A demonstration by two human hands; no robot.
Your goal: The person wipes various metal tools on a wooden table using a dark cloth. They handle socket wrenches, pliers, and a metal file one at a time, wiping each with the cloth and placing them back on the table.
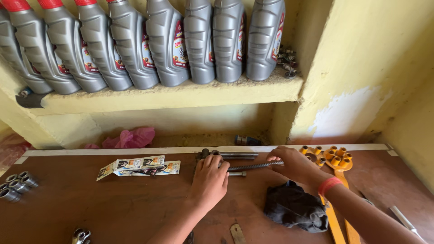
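My left hand (209, 180) rests on the brown table (126, 203), its fingers closed over the left end of a long threaded metal rod (253, 166). My right hand (293, 163) grips the same rod farther right, a red band on its wrist. The rod lies roughly level, just above the table. Behind it lie smooth steel bars (237, 155) with a bolt head at their left end. A short bolt (237, 174) lies under the rod.
A dark rag (294, 207) lies under my right forearm. Orange-yellow tools with round pegs (334, 158) sit at the right. Sockets (16, 184) and paper packets (138, 166) lie at the left. Several grey oil bottles (167, 43) line the shelf above.
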